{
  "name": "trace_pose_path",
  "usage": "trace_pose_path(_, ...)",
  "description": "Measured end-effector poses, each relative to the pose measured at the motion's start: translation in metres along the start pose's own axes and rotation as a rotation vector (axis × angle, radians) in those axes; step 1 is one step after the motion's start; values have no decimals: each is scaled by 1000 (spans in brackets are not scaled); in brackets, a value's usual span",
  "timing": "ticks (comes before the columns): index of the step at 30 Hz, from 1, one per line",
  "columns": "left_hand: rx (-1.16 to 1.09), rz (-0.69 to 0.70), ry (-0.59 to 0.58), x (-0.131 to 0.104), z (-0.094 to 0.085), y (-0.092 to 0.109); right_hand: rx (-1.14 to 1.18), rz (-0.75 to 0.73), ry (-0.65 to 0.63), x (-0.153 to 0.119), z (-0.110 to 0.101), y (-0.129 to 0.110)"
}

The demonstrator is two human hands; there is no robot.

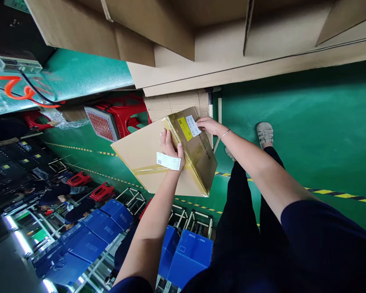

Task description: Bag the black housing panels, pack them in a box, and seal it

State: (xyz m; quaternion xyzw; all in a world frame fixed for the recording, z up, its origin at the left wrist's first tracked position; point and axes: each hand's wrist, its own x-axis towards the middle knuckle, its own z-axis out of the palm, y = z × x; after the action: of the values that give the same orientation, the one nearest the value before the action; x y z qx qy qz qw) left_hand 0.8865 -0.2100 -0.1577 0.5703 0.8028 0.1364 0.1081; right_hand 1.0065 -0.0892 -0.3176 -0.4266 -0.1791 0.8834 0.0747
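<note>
A taped cardboard box (143, 150) is tilted in front of me, with shiny tape along its edges and printed lettering on its narrow side. My left hand (172, 151) lies on the broad face, fingers stretched out and thumb near the taped edge. Across the back of that hand, by the wrist, sits a white printed label (168, 161). On the narrow side is a yellow label (185, 129). Beside it, and partly overlapping it, is a white sticker with handwriting (193, 125). My right hand (208, 125) pinches the edge of this sticker at the box's surface.
Large open cardboard boxes with flaps (247, 73) span the top. A red stool (129, 116) and a green worktop (88, 73) with an orange coiled hose (18, 89) are left. Blue bins (93, 232) and seated people are lower left. Striped tape (344, 195) marks the green floor.
</note>
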Motion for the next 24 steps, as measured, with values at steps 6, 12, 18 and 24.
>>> trace_pose_path(6,-3,2,-13,0,-2,1,-33,-22,32,-1,3,0)
trace_pose_path(12,-12,48,27,0,-1,0,-79,-72,90,-2,12,3)
trace_pose_path(18,-7,15,-6,0,-1,-1,-155,-164,221,-5,14,0)
trace_pose_path(24,-7,-14,-18,0,-1,0,230,-120,-40,6,25,-31)
